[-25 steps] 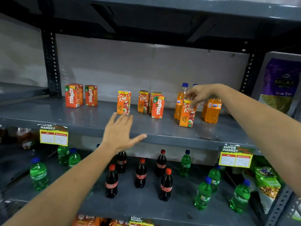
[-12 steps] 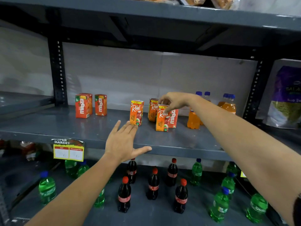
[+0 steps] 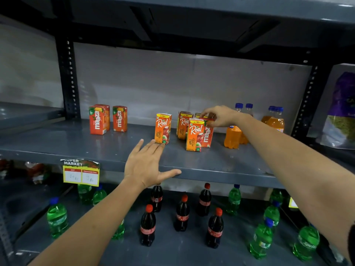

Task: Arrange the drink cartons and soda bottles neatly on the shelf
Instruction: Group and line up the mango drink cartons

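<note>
On the grey middle shelf [image 3: 76, 143] stand two red Maaza cartons [image 3: 98, 120] at the left and orange Real cartons [image 3: 162, 128] in the centre. A Real apple carton [image 3: 194, 138] stands in front, touching a red Maaza carton [image 3: 209, 135] on its right. My right hand [image 3: 221, 117] pinches the top of that Maaza carton. Orange Fanta bottles [image 3: 232, 138] stand just right of my wrist, with more [image 3: 275, 122] further right. My left hand [image 3: 148, 166] lies flat and open on the shelf's front edge, fingertips near the leftmost Real carton.
The lower shelf holds dark cola bottles [image 3: 148, 225] in the middle and green Sprite bottles [image 3: 57, 217] on both sides. A yellow price tag [image 3: 81, 172] hangs from the shelf edge. A purple bag [image 3: 342, 108] hangs at the right. A steel shelf sits close overhead.
My right hand carried a Real carton left from beside the Fanta bottles, set it next to the Maaza carton, and now grips the Maaza carton's top. My left hand stayed on the edge.
</note>
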Tool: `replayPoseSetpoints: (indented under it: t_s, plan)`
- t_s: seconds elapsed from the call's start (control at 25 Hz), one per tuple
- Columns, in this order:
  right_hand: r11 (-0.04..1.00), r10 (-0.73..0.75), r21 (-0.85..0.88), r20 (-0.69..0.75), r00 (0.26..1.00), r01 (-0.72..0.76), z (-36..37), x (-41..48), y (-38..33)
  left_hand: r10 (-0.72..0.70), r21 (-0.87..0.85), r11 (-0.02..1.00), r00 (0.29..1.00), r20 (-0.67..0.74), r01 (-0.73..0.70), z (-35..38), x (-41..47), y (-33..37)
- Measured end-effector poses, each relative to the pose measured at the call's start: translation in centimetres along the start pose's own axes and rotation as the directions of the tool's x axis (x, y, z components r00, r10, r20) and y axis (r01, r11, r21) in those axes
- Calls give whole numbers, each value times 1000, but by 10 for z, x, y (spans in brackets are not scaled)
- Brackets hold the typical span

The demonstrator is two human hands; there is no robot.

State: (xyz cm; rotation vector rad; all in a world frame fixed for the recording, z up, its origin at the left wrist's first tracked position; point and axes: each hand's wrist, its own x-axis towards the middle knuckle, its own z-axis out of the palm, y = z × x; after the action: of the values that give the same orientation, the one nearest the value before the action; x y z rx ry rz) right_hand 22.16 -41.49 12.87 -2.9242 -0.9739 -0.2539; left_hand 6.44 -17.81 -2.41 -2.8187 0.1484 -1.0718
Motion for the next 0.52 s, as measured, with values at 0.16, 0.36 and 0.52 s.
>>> replayPoseSetpoints:
  t_s: [0.16, 0.36, 0.52]
  plan:
    - [1000, 0, -19, 42, 999, 1, -22, -12, 6, -20, 15, 1000, 1000, 11, 19, -1, 0, 2]
    - [994, -38, 102, 126, 991, 25, -39, -34, -11, -100, 27, 995, 995, 14, 100, -7, -17, -16]
    - [976, -166, 163, 106, 980, 148, -43, -31, -71, -108, 117, 988, 991, 73, 99, -14, -48, -73]
